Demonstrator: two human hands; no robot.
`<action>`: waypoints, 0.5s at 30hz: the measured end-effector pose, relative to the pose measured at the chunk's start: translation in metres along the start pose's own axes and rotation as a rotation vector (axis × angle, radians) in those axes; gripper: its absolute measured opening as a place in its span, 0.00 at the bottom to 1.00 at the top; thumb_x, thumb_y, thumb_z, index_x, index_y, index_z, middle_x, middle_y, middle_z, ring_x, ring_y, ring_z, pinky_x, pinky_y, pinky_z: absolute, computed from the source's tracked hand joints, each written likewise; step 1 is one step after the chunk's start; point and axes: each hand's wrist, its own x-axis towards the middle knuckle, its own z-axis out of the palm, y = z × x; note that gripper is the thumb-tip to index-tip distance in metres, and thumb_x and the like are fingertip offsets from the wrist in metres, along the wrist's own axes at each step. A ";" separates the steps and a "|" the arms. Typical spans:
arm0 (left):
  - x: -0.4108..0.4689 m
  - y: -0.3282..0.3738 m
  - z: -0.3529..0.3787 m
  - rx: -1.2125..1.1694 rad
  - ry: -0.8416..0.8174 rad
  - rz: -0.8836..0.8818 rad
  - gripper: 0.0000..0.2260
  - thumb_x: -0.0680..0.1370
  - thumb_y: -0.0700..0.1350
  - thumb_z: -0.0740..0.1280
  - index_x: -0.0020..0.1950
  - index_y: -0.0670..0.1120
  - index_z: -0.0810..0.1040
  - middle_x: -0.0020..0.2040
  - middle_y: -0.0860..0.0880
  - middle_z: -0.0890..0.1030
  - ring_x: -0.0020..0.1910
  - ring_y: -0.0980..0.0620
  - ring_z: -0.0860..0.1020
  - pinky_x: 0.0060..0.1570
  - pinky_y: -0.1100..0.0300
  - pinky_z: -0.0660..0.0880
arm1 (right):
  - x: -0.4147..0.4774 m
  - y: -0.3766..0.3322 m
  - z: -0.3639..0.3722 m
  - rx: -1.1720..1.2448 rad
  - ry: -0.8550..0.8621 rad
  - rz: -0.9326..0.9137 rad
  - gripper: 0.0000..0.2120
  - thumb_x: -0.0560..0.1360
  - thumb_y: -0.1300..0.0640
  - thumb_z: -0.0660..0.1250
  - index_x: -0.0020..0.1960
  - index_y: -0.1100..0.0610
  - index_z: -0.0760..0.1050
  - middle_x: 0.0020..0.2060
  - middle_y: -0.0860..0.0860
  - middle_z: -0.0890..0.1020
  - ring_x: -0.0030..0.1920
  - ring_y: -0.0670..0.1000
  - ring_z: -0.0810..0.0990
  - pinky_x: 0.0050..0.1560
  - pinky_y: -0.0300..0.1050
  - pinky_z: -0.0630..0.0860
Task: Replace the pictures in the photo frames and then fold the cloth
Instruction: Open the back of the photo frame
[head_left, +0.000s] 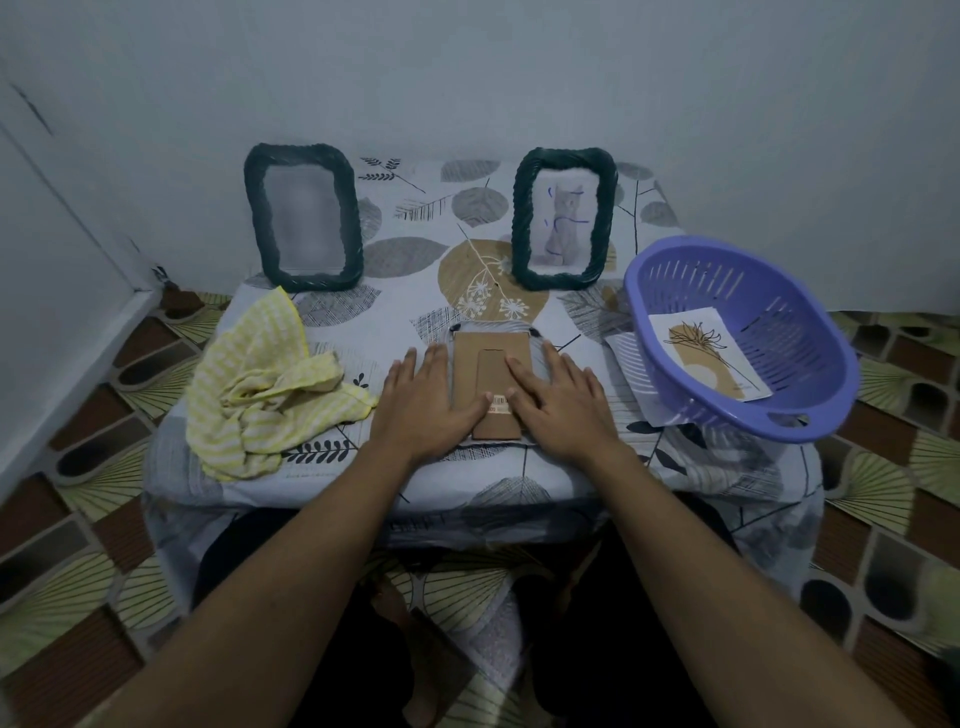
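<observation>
Left hand (423, 402) and right hand (563, 400) lie flat, fingers (525, 375) straight and spread, pressing the face-down frame (491, 364) mid-bench (467, 480), likely seating its back; crumpled cloth (260, 400) waits just left.

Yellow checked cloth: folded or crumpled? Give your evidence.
Crumpled: the yellow checked cloth lies bunched in uneven wrinkles, with no neat layers.

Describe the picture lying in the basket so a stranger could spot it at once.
On the leaf-print table, look to the right edge for the purple slotted basket. Inside it lies a white card with a line-drawn flower over a tan shape. The other loose sheet sits under the basket, not in it.
</observation>
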 end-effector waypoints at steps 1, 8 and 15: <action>0.000 0.000 0.000 0.000 0.002 0.002 0.42 0.78 0.69 0.55 0.81 0.44 0.50 0.82 0.46 0.54 0.80 0.45 0.50 0.77 0.49 0.45 | 0.000 0.000 0.000 0.004 -0.004 -0.001 0.25 0.82 0.36 0.47 0.78 0.32 0.48 0.81 0.49 0.44 0.81 0.53 0.44 0.78 0.56 0.40; 0.002 -0.002 0.001 0.012 0.013 0.005 0.43 0.77 0.71 0.56 0.81 0.43 0.51 0.81 0.45 0.56 0.80 0.44 0.51 0.77 0.48 0.46 | -0.003 -0.002 -0.031 0.495 -0.004 0.054 0.26 0.82 0.59 0.61 0.78 0.59 0.60 0.76 0.55 0.64 0.76 0.54 0.62 0.72 0.39 0.56; 0.002 -0.002 0.001 0.015 0.014 0.005 0.43 0.76 0.71 0.56 0.81 0.43 0.51 0.81 0.45 0.56 0.80 0.44 0.52 0.77 0.48 0.46 | -0.012 0.006 -0.041 0.158 -0.074 0.192 0.32 0.75 0.44 0.68 0.75 0.53 0.64 0.72 0.53 0.69 0.73 0.58 0.64 0.70 0.57 0.61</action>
